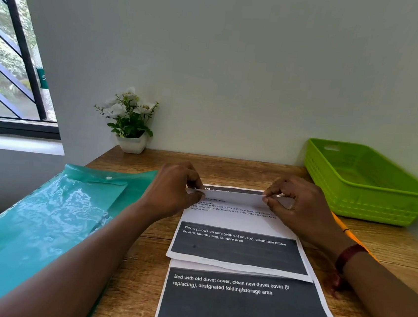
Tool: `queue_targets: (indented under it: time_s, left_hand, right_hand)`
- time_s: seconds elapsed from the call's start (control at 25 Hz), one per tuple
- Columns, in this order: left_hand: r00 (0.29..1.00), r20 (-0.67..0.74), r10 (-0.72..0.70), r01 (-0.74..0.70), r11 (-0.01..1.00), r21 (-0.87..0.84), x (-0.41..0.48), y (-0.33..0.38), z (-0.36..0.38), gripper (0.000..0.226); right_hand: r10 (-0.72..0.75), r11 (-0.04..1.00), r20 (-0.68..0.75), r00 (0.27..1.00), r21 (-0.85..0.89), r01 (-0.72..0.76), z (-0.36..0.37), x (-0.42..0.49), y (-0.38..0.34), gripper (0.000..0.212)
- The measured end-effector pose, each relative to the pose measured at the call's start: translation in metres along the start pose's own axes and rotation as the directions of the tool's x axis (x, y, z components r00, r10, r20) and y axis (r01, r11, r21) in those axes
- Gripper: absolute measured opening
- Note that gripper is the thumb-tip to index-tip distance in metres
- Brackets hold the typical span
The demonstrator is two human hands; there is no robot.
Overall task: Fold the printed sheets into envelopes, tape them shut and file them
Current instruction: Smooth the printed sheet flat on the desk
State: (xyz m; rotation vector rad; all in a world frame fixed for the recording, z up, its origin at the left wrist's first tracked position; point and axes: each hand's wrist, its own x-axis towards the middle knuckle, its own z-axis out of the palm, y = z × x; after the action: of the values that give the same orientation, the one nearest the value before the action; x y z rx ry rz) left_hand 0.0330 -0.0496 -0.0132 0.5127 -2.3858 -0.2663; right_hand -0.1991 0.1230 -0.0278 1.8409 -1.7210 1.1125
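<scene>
Two printed sheets lie stacked on the wooden desk [139,267]. The top printed sheet [239,249] has a dark band with white text, and its far edge is curled back toward me as a white flap. My left hand [173,193] pinches the flap's left end and my right hand [298,206] pinches its right end. A lower printed sheet [246,307] sticks out beneath, nearer to me, also with a dark text band. A teal plastic file folder [49,221] with a snap button lies at the left, partly under my left forearm.
A green plastic basket [363,203] stands at the back right against the wall. A small white pot of artificial flowers [132,124] stands at the back left. A yellow pencil [345,229] lies right of the sheets, mostly hidden by my right wrist. A window is at far left.
</scene>
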Motion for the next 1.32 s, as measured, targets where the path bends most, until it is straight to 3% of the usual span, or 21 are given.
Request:
queue_targets:
  time_s: [0.2, 0.48, 0.6, 0.76, 0.96, 1.16, 1.32]
  left_hand:
    - [0.995, 0.100, -0.026, 0.031, 0.998, -0.046, -0.002, 0.006, 0.001, 0.016]
    - [0.968, 0.246, -0.050, 0.051, 0.999, 0.003, -0.002, 0.007, 0.005, 0.017]
    - [0.959, 0.278, -0.059, 0.049, 0.998, 0.042, -0.002, 0.009, 0.007, 0.022]
    - [0.936, 0.349, -0.048, 0.019, 0.996, 0.086, -0.005, 0.012, 0.009, 0.034]
    - [0.892, 0.451, -0.034, -0.054, 0.982, 0.181, -0.006, 0.020, 0.009, 0.058]
    - [0.851, 0.525, 0.023, -0.102, 0.987, 0.121, -0.009, 0.028, 0.016, 0.059]
    - [0.788, 0.615, -0.012, -0.089, 0.987, 0.133, -0.011, 0.027, 0.022, 0.062]
  right_hand:
    - [0.119, 0.993, 0.134, 0.984, -0.005, -0.120, -0.003, -0.005, -0.004, 0.009]
    - [0.196, 0.970, 0.365, 0.910, -0.208, -0.125, 0.002, -0.009, 0.001, 0.048]
    - [0.213, 0.962, 0.422, 0.881, -0.248, -0.114, 0.003, -0.010, 0.001, 0.052]
    - [0.198, 0.966, 0.460, 0.866, -0.244, -0.091, 0.003, -0.011, -0.005, 0.055]
    - [0.202, 0.958, 0.525, 0.827, -0.282, -0.055, 0.001, -0.010, -0.021, 0.079]
    - [0.211, 0.976, 0.645, 0.735, -0.173, -0.129, 0.008, -0.005, -0.030, 0.085]
    - [0.177, 0.983, 0.737, 0.652, -0.168, -0.077, 0.017, -0.007, -0.032, 0.077]
